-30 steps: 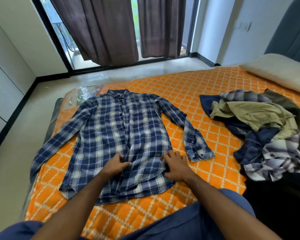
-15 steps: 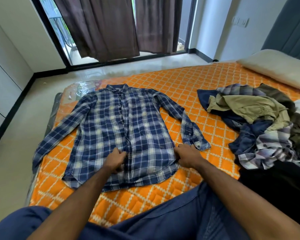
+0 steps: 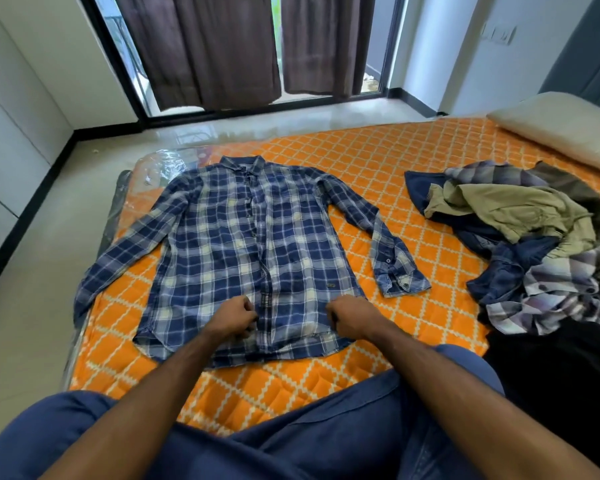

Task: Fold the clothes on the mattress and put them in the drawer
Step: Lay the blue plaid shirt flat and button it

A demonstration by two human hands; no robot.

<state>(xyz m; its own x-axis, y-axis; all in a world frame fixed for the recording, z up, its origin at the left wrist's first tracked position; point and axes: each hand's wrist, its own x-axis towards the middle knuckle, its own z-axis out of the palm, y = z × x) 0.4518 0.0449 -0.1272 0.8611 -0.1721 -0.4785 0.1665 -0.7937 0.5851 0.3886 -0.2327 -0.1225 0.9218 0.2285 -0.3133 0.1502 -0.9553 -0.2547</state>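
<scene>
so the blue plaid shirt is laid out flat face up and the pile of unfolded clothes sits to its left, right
Not quite. The head view shows the pile of clothes to the right of the plaid shirt, not the left. The shirt does lie flat, buttons up, on the orange mattress.

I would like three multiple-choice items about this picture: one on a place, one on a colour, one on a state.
1. Where is the clothes pile relative to the plaid shirt?
A. To its right
B. On it
C. To its left

2. The mattress cover is:
A. Green
B. Orange
C. White

3. The plaid shirt is:
A. Folded
B. Spread flat
C. Hanging

Key: 1 A, the clothes pile lies right of the plaid shirt; 2 B, the mattress shows orange; 3 B, both sleeves lie out.
</scene>
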